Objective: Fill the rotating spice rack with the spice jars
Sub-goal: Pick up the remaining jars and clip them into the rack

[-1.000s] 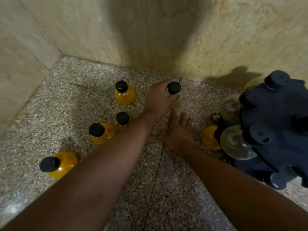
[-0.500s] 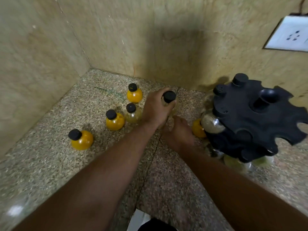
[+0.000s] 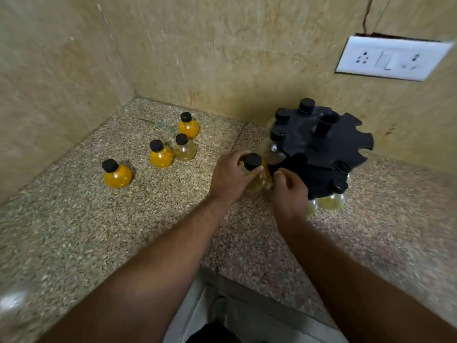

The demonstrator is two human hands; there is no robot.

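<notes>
1. So, from where I'm standing, the left hand [image 3: 231,178] has its grip clamped round a pale yellow spice jar [image 3: 257,184], fingers up at the neck just under the black cap. The jar sits right against the rotating rack [image 3: 321,149], at about 8 o'clock on its rim. I can't tell whether it's lifted or resting on the surface [image 3: 99,231].
2. The right hand [image 3: 289,191] is curled just beside that jar and against the rack's lower edge. I honestly can't tell if its grip has hold of anything; my guess is it's steadying the rack.
3. Handling guess: clear hard shell, round bulb, narrow neck. It's probably light and stiff, slick on the bulb, and likely to crack if it drops on stone. The neck is the place to hold, though that's also the bit that goes into a notch.
4. Out at 10 o'clock from the hands are the loose jars, well apart from the rack: three orange jars [image 3: 160,155] and one pale jar [image 3: 185,149]. A socket plate [image 3: 393,58] is on the wall at 1 o'clock.
5. In the way: a clear hung jar [image 3: 273,151] sits just beside the held one at 12 o'clock, and the right hand crowds the spot. The open notches are round at the rack's 3 o'clock side, so it probably needs a turn.
</notes>
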